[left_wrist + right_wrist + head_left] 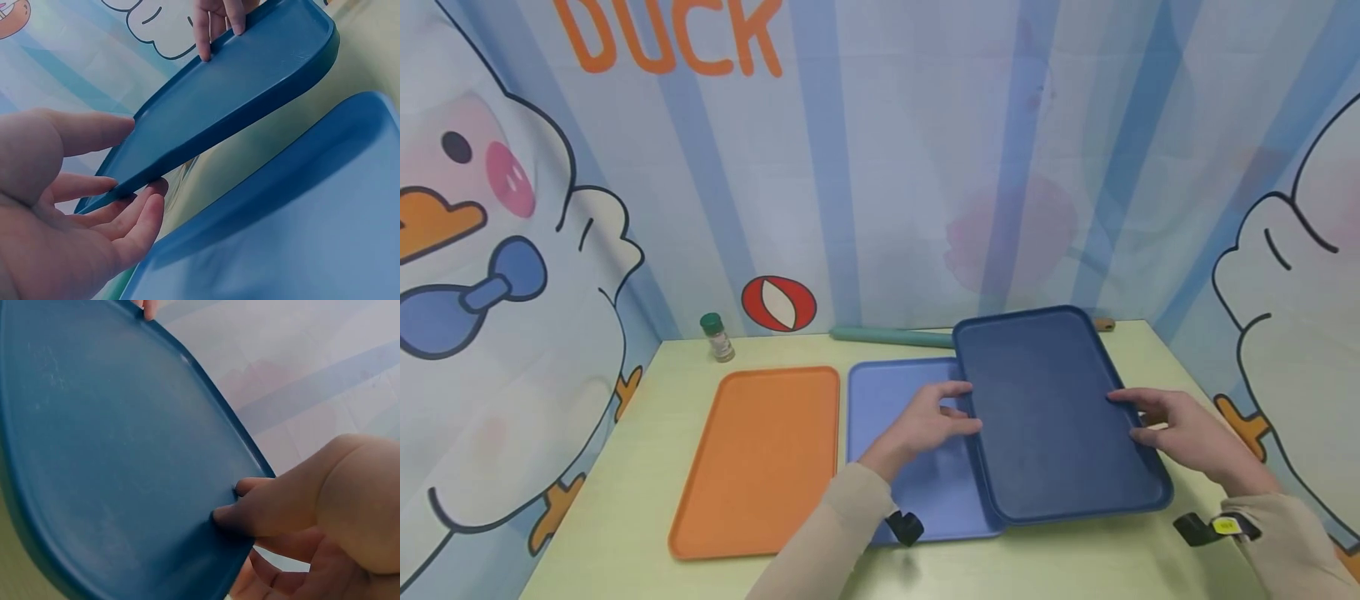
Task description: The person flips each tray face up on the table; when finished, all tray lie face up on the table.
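A dark blue tray is held up off the table between both hands, slightly askew. My left hand grips its left rim; in the left wrist view that hand has fingers above and beneath the edge. The right hand pinches the opposite rim, and in the right wrist view its thumb lies over the tray's edge. Below, partly covered by the dark tray, a lighter blue tray lies on the table. An orange tray lies to its left.
A small jar with a green lid stands at the back left of the pale yellow table. A long green object lies along the back edge, partly behind the dark tray. Printed cloth walls enclose the table's back and sides.
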The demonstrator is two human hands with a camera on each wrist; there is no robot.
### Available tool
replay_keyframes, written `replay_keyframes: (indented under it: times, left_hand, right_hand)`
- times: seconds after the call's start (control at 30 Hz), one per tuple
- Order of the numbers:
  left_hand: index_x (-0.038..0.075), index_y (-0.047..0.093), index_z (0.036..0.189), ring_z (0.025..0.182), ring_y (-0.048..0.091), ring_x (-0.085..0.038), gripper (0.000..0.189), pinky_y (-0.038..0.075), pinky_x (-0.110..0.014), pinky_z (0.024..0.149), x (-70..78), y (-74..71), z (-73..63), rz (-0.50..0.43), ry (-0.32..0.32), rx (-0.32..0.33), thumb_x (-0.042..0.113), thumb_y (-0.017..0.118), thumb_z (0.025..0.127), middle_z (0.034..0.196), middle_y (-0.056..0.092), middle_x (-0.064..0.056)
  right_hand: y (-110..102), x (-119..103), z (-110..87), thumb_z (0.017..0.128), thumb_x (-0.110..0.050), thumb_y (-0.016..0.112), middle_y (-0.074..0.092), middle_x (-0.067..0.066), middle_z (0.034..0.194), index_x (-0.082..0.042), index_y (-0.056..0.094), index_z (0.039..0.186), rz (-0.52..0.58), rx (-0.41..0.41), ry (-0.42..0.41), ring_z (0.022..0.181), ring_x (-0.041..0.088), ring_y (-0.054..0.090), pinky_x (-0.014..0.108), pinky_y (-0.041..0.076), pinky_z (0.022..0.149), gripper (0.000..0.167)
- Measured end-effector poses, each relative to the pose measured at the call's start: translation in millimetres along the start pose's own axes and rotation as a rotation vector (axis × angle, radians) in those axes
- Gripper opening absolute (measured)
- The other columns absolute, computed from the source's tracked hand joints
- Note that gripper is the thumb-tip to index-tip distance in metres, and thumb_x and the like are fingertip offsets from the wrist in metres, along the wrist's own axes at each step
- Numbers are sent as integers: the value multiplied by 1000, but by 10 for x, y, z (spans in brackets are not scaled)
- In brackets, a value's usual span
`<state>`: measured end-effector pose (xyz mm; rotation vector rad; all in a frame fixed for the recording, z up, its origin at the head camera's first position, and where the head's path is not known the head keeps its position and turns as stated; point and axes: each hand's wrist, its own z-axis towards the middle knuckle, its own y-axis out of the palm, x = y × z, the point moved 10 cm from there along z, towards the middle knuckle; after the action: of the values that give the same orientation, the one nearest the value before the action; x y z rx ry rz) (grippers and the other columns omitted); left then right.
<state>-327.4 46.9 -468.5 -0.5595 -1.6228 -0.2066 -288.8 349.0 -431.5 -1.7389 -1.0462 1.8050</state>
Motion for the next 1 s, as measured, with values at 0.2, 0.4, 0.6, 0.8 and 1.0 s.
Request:
replay_keyframes:
  times: [0.2, 0.4, 0.6, 0.8, 1.0]
  left_hand:
    - [18, 54, 155, 130, 63, -28, 66, 56, -47, 101, -3, 29, 19, 8, -6, 6, 20, 81, 95, 156, 52, -15]
    - [19, 53, 155, 131, 63, -28, 67, 56, -48, 101, -22, 79, 35, 7, -10, 0, 21, 82, 94, 154, 54, -17]
    - [17, 52, 156, 129, 64, -27, 69, 55, -48, 102, -11, 132, 35, 19, -2, -1, 20, 82, 94, 151, 57, -16]
    - [13, 52, 156, 126, 66, -27, 69, 55, -48, 103, -13, 220, 48, 18, 0, -12, 18, 82, 94, 141, 63, -19]
    - [13, 52, 156, 127, 65, -27, 69, 55, -47, 103, -29, 296, 55, 2, -16, -21, 16, 82, 93, 140, 64, -19]
  right_hand:
    - [12, 43, -2, 92, 3, 70, 52, 37, 147, 5, 56, 146, -30, -4, 21, 113, 45, 67, 43, 63, 80, 56]
    - [10, 125, 9, 90, 5, 73, 53, 38, 145, 6, 58, 144, -64, 4, 50, 109, 42, 68, 44, 63, 78, 56]
    - [-8, 208, 21, 89, 5, 74, 54, 39, 142, 8, 59, 142, -84, 28, 65, 107, 44, 68, 45, 63, 77, 55]
    - [-7, 314, 22, 89, 5, 76, 53, 40, 142, 8, 60, 141, -95, 32, 103, 108, 46, 68, 46, 63, 77, 55]
    - [-11, 403, 24, 87, 6, 76, 52, 42, 142, 9, 60, 140, -94, 29, 123, 107, 47, 68, 46, 63, 75, 55]
